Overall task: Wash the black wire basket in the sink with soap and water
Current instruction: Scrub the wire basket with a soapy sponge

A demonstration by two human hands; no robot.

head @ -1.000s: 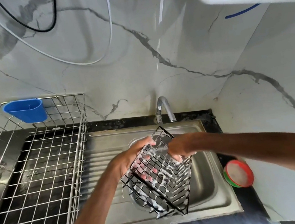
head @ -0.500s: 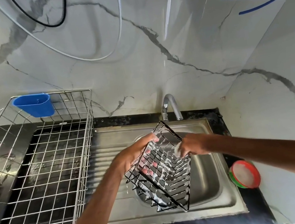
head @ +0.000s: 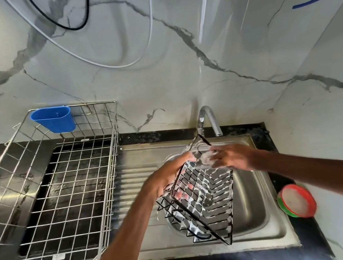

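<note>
Beside the rack [head: 65,184], the left hand [head: 167,179] grips the basket [head: 206,202] by its left side, fingers [head: 179,195] curled behind the wires. The basket hangs tilted and lathered over the sink [head: 253,201]. To scrub well, hold firm, rub along each wire and turn it for the corners. The right hand [head: 231,158] touches the top edge — blurred, so whether it clasps a scrubber or only suds I cannot tell.

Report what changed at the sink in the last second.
The right hand slid up the black wire basket toward its top corner, scrubbing; it is blurred. The basket rose slightly toward the faucet. The left hand kept its grip on the basket's left side, above the sink; nothing was let go.
</note>
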